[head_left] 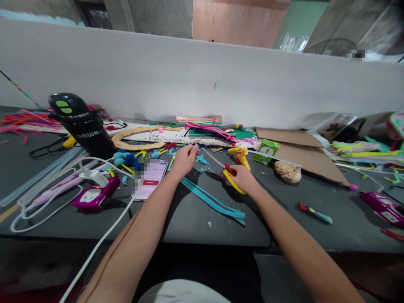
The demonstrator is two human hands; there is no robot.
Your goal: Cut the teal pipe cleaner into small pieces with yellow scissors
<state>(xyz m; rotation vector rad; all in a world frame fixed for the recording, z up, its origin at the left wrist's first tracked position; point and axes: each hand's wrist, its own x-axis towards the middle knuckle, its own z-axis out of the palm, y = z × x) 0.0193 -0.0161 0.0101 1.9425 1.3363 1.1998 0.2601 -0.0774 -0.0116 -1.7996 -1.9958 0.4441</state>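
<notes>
White fabric (183, 291) lay near; right hand (242, 179), fingers curled, gripped likely light, stiff scissors (227, 169) by handles (232, 183); left hand (187, 158) fingertips met, contents unclear

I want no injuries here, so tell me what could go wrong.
The scissors in the right hand point toward the left hand; a slip might nick it. The glue gun stands just beyond the right hand and, if hot, could burn it. The cable beside the left forearm might snag.
</notes>
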